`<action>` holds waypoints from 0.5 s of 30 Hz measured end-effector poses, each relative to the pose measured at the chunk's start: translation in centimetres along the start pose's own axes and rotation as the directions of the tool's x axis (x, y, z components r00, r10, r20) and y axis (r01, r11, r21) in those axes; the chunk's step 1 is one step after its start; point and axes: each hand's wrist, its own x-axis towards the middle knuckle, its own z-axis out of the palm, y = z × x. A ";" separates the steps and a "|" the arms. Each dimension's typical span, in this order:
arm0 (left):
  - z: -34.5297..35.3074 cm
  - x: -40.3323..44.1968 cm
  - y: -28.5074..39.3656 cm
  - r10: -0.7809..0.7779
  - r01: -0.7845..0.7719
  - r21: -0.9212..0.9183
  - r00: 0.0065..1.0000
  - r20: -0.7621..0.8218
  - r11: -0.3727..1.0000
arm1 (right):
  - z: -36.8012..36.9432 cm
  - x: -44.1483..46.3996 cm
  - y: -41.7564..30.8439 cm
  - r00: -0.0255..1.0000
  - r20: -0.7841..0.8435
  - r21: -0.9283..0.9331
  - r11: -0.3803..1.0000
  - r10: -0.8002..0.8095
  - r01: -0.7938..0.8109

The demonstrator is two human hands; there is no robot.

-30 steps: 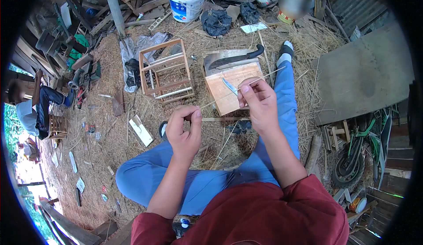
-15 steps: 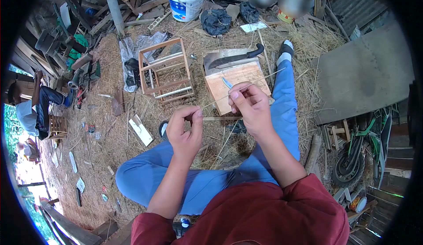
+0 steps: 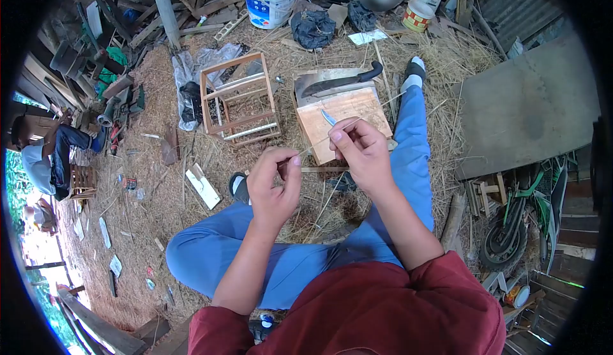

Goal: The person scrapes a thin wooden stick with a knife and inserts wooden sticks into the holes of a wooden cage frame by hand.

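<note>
My left hand (image 3: 276,179) pinches one end of a thin pale strip (image 3: 311,148), like split cane or bamboo, between thumb and forefinger. The strip slants up and right through my right hand (image 3: 361,154), and its far end sticks out beyond that hand. My right hand is closed around a small knife, whose short blade (image 3: 328,117) points up and left; its handle is mostly hidden by the fingers. Beneath and beyond my hands stands a wooden block (image 3: 338,115). A large black-handled knife (image 3: 338,85) lies across its far side.
Left of the block stands a wooden frame (image 3: 240,99). A white bucket (image 3: 268,4) and black plastic bags (image 3: 313,30) lie farther back. On the right are a grey board (image 3: 527,109) and a motorbike wheel (image 3: 504,240). Another person (image 3: 45,151) sits at far left.
My left hand has shifted slightly right and its fingers have turned a little. The strip's far end has drawn slightly left. The person at far left has moved their arms.
</note>
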 end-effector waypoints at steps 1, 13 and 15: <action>0.1 -0.1 0.0 -0.011 0.011 0.002 1.000 0.013 1.000 | -0.1 0.0 0.2 1.000 0.000 0.000 1.000 0.002 -0.002; 2.8 -2.3 -4.8 -0.280 0.265 0.111 0.948 0.151 0.958 | -4.1 2.2 5.9 0.999 0.004 -0.152 0.988 0.043 -0.042; 3.5 -2.6 -6.0 -0.284 0.262 0.146 0.945 0.164 0.954 | -6.0 3.0 8.4 0.994 -0.090 -0.217 0.972 0.066 -0.085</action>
